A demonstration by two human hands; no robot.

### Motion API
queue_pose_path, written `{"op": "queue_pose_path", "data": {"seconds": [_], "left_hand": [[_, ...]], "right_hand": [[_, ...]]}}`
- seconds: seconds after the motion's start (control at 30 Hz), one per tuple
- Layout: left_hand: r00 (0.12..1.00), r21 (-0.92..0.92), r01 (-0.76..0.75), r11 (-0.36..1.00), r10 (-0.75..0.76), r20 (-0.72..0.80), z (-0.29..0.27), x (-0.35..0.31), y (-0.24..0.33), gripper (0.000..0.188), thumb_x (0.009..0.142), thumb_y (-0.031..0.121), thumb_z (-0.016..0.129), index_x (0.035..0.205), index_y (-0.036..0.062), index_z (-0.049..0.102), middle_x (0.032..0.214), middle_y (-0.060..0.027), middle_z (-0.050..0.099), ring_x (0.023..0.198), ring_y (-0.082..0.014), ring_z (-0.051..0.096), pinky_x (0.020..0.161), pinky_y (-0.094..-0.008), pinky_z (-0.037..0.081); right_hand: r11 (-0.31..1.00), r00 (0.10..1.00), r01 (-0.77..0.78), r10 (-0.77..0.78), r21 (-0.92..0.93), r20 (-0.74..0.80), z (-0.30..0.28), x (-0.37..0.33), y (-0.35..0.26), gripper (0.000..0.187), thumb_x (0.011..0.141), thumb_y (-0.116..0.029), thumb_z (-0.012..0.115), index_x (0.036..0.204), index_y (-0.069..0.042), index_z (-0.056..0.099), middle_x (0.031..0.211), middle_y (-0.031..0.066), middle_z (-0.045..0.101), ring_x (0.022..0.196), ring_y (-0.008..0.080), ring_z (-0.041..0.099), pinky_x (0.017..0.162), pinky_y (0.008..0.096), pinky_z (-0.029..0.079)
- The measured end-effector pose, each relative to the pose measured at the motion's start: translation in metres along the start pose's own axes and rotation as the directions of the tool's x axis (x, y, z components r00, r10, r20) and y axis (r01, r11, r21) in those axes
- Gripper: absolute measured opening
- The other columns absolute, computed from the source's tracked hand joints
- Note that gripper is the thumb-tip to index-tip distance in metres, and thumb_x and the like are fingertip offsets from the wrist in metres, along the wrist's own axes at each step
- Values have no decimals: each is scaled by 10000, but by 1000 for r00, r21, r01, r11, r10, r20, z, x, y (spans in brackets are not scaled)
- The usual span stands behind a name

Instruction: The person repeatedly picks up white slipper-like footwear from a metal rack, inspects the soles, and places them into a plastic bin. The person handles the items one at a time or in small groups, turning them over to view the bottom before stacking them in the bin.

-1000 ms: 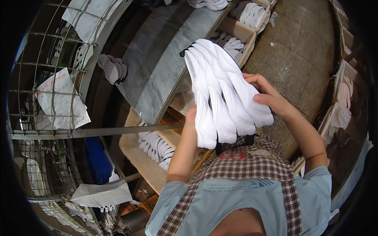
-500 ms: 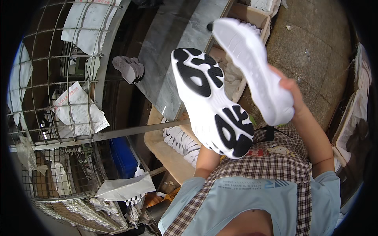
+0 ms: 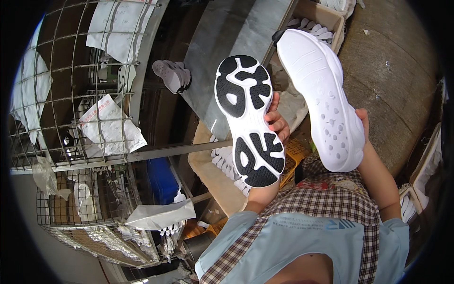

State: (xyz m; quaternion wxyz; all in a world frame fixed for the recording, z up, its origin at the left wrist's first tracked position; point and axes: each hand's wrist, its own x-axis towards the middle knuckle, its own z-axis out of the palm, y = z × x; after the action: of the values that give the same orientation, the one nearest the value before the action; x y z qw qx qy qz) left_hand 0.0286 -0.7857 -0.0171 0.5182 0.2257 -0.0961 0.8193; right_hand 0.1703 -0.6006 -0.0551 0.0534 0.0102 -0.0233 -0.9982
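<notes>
My left hand [image 3: 279, 125] is closed around a white shoe sole [image 3: 253, 124], its fingers curling over the right edge at the waist. That sole's black-patterned tread faces up. In my right hand [image 3: 363, 127] is a second white sole [image 3: 318, 94], gripped by the edge near its heel. Its inner side shows, with grooves at the front and round dimples at the heel, and a black bit at the toe tip. The two soles are held side by side, apart from each other, in front of my checked apron [image 3: 326, 191].
To the left stands a wire-mesh rack [image 3: 90, 165] with papers on it. A grey sheet surface [image 3: 213, 52] lies ahead, with grey soles [image 3: 171, 75] at its left. Bins of white soles [image 3: 319, 12] sit beyond and below. A blue crate [image 3: 161, 180] is lower left.
The right-hand sole has turned so its inner face shows more and has shifted right and down. The left-hand sole has turned more upright, and the left fingers now show at its edge.
</notes>
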Motion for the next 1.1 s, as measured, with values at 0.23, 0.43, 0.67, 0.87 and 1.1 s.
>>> {"op": "queue_pose_path", "data": {"seconds": [0.23, 0.43, 0.67, 0.87, 1.1], "left_hand": [[663, 731, 406, 549, 374, -649, 36, 2, 2, 553, 913, 329, 521, 1298, -47, 392, 1076, -168, 581, 908, -248, 583, 762, -348, 506], [714, 734, 275, 621, 379, -588, 16, 0, 5, 388, 895, 338, 513, 1062, -12, 495, 773, -92, 528, 672, -184, 520, 563, -265, 443], [911, 134, -254, 958, 283, -299, 20, 7, 11, 652, 910, 249, 487, 1418, -38, 198, 708, -9, 477, 654, -95, 456, 497, -204, 370], [931, 89, -256, 963, 270, -245, 20, 2, 18, 645, 919, 258, 475, 1423, -29, 193, 718, -8, 479, 666, -97, 454, 502, -204, 371], [881, 263, -163, 951, 261, -394, 35, -1, 25, 591, 927, 291, 462, 1396, -11, 269, 787, -20, 509, 695, -122, 476, 559, -241, 418]], "right_hand": [[898, 988, 108, -143, -427, -51, -1, 8, -6, 846, 664, -306, 602, 1398, -17, 294, 1330, 215, 438, 1130, 322, 538, 970, 431, 453], [989, 998, 14, -22, -150, -55, -25, 17, 0, 764, 705, -326, 521, 1373, -8, 327, 1317, 193, 461, 1149, 334, 513, 991, 436, 416], [1000, 997, -6, 6, -2, -83, -30, 16, 0, 740, 716, -359, 524, 1330, 25, 373, 1216, 241, 531, 1024, 376, 596, 893, 460, 519], [999, 999, -43, 43, -16, -15, -29, 23, -2, 740, 730, -375, 513, 1340, 18, 368, 1223, 226, 538, 1061, 356, 582, 926, 478, 486], [995, 998, -57, 53, -82, -45, -35, 34, 3, 726, 730, -346, 500, 1347, 10, 360, 1257, 218, 516, 1085, 343, 568, 953, 444, 464]]}}
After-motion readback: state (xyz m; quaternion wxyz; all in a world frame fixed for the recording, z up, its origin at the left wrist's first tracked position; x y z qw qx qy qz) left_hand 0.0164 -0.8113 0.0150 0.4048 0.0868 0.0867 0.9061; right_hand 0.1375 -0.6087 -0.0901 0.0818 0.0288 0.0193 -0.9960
